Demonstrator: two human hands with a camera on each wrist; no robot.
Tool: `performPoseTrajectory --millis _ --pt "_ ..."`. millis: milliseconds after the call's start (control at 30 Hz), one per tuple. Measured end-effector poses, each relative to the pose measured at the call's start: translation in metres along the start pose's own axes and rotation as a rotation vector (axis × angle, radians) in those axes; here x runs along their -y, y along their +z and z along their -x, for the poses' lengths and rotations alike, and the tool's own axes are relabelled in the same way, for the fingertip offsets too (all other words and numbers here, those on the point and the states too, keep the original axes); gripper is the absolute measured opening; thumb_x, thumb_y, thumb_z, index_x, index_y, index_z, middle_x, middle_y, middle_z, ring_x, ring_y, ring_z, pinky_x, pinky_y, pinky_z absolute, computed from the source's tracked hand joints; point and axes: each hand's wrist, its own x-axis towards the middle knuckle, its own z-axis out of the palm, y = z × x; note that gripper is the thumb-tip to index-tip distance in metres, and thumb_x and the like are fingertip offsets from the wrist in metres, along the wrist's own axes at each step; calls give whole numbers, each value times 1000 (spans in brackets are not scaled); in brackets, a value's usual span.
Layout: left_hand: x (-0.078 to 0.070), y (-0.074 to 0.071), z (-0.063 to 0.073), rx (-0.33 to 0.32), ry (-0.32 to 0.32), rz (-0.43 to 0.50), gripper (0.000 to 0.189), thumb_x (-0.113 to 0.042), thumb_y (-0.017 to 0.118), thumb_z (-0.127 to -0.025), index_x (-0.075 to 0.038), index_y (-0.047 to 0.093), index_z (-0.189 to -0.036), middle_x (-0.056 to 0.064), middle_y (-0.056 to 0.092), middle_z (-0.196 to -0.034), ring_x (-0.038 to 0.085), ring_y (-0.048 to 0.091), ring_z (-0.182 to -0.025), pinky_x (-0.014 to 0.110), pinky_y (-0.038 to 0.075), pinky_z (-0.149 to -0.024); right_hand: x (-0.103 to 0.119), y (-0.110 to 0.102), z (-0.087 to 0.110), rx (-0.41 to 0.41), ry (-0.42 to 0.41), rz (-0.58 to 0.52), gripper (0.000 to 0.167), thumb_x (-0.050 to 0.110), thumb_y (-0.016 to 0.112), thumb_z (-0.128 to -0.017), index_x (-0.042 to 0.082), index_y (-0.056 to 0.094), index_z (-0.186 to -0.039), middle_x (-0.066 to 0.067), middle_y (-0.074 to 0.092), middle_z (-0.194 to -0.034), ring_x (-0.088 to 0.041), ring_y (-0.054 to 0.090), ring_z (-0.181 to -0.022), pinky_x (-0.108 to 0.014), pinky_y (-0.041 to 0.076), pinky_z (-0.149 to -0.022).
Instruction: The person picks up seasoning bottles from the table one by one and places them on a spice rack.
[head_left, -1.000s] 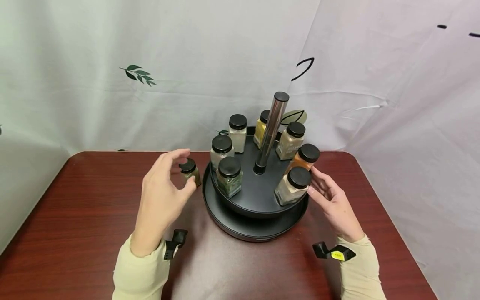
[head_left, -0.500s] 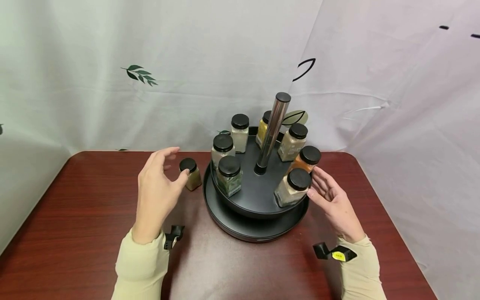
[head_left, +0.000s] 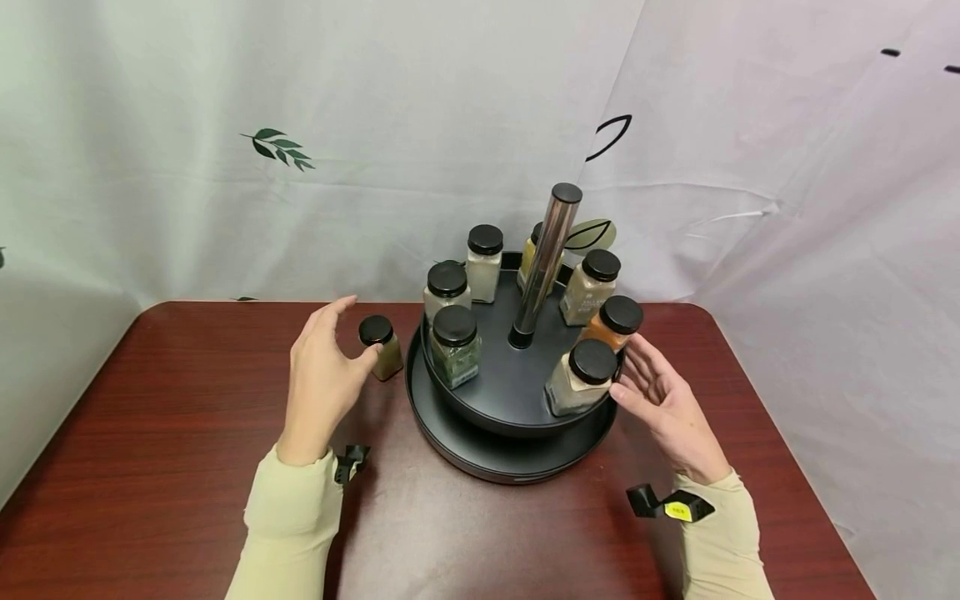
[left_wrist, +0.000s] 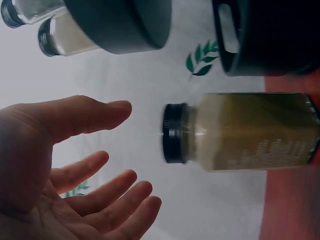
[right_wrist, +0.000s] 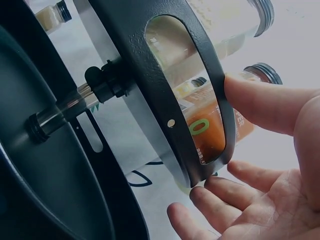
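Observation:
A small square spice jar (head_left: 387,358) with a black lid and olive-brown contents stands on the table left of a black two-tier turntable (head_left: 510,396). My left hand (head_left: 324,383) curves beside this jar, thumb and fingers spread. The left wrist view shows a gap between the hand and the jar's lid. On the right, my right hand (head_left: 667,408) holds the upper tray's rim, the thumb at its top edge and the fingers lower by the slot. Close to that thumb stand a jar of pale powder (head_left: 577,379) and a jar of orange spice (head_left: 611,325).
Several more jars ring the upper tray, among them one with green herbs (head_left: 456,350). A shiny post (head_left: 546,258) rises from its middle. The lower tray (head_left: 480,454) sits on the red-brown table (head_left: 187,433). A pale curtain (head_left: 375,125) hangs behind.
My left hand has drawn back from the jar's lid, leaving the jar standing. The upper tray has turned slightly: its back jars shift right and its front jars left. The right hand barely moved.

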Motion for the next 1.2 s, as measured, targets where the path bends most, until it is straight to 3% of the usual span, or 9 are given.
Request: performPoseTrajectory --millis 133,533,667,833,1200 --pt "6 5 2 33 -10 -10 67 -1 79 -81 -6 54 -143 19 51 -145 40 48 -133 56 41 -104 -1 -3 -1 21 -11 -5 72 -8 57 -97 0 21 -159 -23 23 -162 -7 39 -141 -18 36 -109" --pt "17 17 8 107 -34 -19 75 5 79 -80 -12 51 -147 18 47 -149 40 46 -135 57 41 -104 -2 -9 -5 64 17 24 75 -5 58 -98 7 19 -161 -19 20 -164 -16 31 -147 -21 35 -111" --pt "20 20 10 141 -49 -14 81 6 78 -80 -15 46 -151 18 44 -151 40 46 -134 55 44 -100 -2 -11 -6 69 48 32 77 -3 59 -98 6 16 -161 -19 16 -165 -23 25 -150 -19 35 -110" --pt "23 24 11 166 -90 -17 92 6 80 -79 -17 36 -157 21 42 -153 42 42 -137 58 40 -105 -2 -14 -8 72 70 46 80 -2 60 -97 5 13 -161 -20 15 -165 -28 22 -151 -19 35 -110" --pt "25 34 20 150 -121 -5 94 9 77 -80 -19 33 -158 24 49 -145 42 55 -120 56 46 -93 -3 -18 -13 114 58 53 83 -3 62 -96 8 13 -162 -17 15 -166 -28 21 -151 -16 36 -108"
